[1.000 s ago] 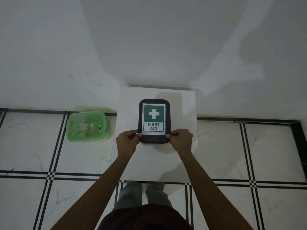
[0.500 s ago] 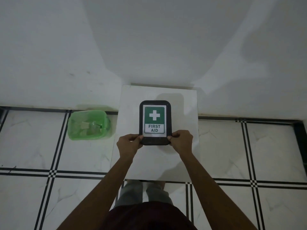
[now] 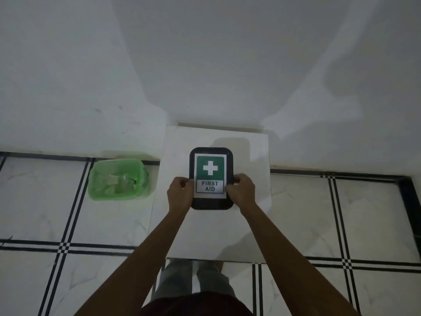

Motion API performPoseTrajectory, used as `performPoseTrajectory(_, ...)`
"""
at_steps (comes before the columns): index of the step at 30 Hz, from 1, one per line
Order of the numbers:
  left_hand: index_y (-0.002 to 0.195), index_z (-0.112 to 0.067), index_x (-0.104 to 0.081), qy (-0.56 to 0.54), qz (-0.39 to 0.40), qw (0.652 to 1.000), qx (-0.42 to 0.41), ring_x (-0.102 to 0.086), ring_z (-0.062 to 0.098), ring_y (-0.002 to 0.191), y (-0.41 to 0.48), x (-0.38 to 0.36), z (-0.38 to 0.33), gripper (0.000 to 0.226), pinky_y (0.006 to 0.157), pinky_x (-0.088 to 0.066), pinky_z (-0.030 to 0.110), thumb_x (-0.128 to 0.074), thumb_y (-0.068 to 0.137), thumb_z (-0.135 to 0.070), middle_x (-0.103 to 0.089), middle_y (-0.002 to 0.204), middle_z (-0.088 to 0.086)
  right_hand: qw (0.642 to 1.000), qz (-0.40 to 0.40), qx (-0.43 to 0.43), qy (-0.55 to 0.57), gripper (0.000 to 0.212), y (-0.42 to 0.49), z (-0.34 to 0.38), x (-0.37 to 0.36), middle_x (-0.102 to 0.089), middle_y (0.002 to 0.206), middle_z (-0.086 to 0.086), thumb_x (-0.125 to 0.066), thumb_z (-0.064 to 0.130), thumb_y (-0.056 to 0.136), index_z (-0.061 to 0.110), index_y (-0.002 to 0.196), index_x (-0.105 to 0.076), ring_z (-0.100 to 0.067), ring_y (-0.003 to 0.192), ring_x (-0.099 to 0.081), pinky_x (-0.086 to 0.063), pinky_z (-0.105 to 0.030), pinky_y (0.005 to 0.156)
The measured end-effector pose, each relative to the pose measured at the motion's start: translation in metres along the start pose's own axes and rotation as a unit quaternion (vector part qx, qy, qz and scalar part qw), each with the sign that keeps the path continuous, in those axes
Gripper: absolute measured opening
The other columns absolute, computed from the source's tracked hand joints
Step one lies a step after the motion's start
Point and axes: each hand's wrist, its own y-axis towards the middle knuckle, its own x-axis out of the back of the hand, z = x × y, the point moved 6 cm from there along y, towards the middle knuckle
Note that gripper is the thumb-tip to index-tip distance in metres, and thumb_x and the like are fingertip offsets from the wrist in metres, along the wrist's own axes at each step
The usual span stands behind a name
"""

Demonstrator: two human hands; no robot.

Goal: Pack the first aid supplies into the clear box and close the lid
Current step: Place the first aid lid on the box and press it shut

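A box with a black lid [image 3: 211, 151] lies on a white tabletop [image 3: 177, 151]. The lid carries a green and white label with a cross and the words FIRST AID. My left hand [image 3: 180, 193] grips the lid's left edge and my right hand [image 3: 242, 190] grips its right edge, both near the label's lower half. The box body under the lid is hidden, so I cannot see what is inside.
A green plastic basket [image 3: 118, 179] with a few pale items sits on the tiled floor left of the table, against the white wall [image 3: 205, 65]. My legs stand at the table's near edge.
Both hands have slid farther up the lid's sides, from its near corners to beside the label. The box stays in place on the table.
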Motion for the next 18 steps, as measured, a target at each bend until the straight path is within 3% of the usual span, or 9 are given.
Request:
performPoseTrajectory(3, 0.094, -0.004, -0.052, 0.038, -0.028, 0.999, -0.024, -0.055, 0.02, 0.079, 0.004, -0.011, -0.015, 0.045, 0.054, -0.036, 0.021, -0.033, 0.1, -0.044, -0.058, 0.09, 0.009, 0.994, -0.076, -0.002, 0.084, 0.03, 0.011, 0.005, -0.01, -0.062, 0.089, -0.006, -0.056, 0.038, 0.092, 0.008, 0.092, -0.055, -0.023, 0.082, -0.063, -0.048, -0.022, 0.063)
performPoseTrajectory(5, 0.095, -0.003, -0.052, 0.061, -0.04, 0.997, -0.014, -0.051, 0.02, 0.08, 0.01, -0.016, -0.015, 0.052, 0.057, -0.036, 0.025, -0.025, 0.1, -0.048, -0.054, 0.089, 0.008, 0.99, -0.112, -0.019, 0.086, 0.043, 0.019, -0.004, -0.019, -0.062, 0.085, -0.008, -0.04, 0.047, 0.096, 0.007, 0.087, -0.051, -0.023, 0.077, -0.063, -0.042, -0.019, 0.054)
performPoseTrajectory(8, 0.101, -0.005, -0.057, 0.113, -0.053, 0.992, -0.023, -0.05, 0.021, 0.081, 0.017, -0.02, -0.011, 0.06, 0.071, -0.038, 0.032, -0.018, 0.099, -0.05, -0.053, 0.088, 0.005, 0.989, -0.103, -0.02, 0.099, 0.04, 0.027, -0.015, -0.031, -0.058, 0.078, -0.003, -0.034, 0.045, 0.098, 0.008, 0.087, -0.043, -0.016, 0.069, -0.058, -0.041, -0.018, 0.052)
performPoseTrajectory(11, 0.092, -0.006, -0.061, 0.135, -0.073, 0.986, -0.068, -0.058, 0.024, 0.075, 0.022, -0.022, -0.008, 0.06, 0.067, -0.041, 0.031, -0.018, 0.1, -0.047, -0.06, 0.081, 0.007, 0.993, -0.09, 0.021, 0.075, 0.037, 0.035, -0.016, -0.035, -0.053, 0.068, 0.005, -0.035, 0.04, 0.1, 0.009, 0.081, -0.044, -0.009, 0.062, -0.054, -0.04, -0.017, 0.053)
performPoseTrajectory(14, 0.088, -0.006, -0.059, 0.159, -0.087, 0.979, -0.091, -0.06, 0.026, 0.071, 0.026, -0.025, -0.005, 0.053, 0.062, -0.042, 0.03, -0.022, 0.101, -0.043, -0.058, 0.075, 0.006, 0.991, -0.109, 0.062, 0.04, 0.037, 0.04, -0.018, -0.034, -0.057, 0.071, 0.0, -0.033, 0.036, 0.101, 0.011, 0.078, -0.047, -0.015, 0.064, -0.056, -0.039, -0.018, 0.054)
performPoseTrajectory(16, 0.09, -0.008, -0.052, 0.178, -0.093, 0.973, -0.111, -0.061, 0.028, 0.077, 0.024, -0.026, -0.009, 0.044, 0.062, -0.042, 0.031, -0.024, 0.102, -0.039, -0.057, 0.079, 0.006, 0.989, -0.125, 0.073, 0.009, 0.033, 0.04, -0.017, -0.034, -0.057, 0.075, -0.002, -0.033, 0.035, 0.101, 0.012, 0.081, -0.046, -0.019, 0.069, -0.059, -0.04, -0.018, 0.054)
performPoseTrajectory(18, 0.107, -0.007, -0.048, 0.204, -0.099, 0.961, -0.157, -0.057, 0.03, 0.097, 0.023, -0.027, -0.017, 0.034, 0.068, -0.047, 0.037, -0.025, 0.101, -0.032, -0.057, 0.1, 0.011, 0.981, -0.164, 0.094, -0.043, 0.027, 0.037, -0.011, -0.033, -0.058, 0.086, -0.006, -0.035, 0.033, 0.1, 0.011, 0.091, -0.047, -0.023, 0.082, -0.06, -0.051, -0.026, 0.061)
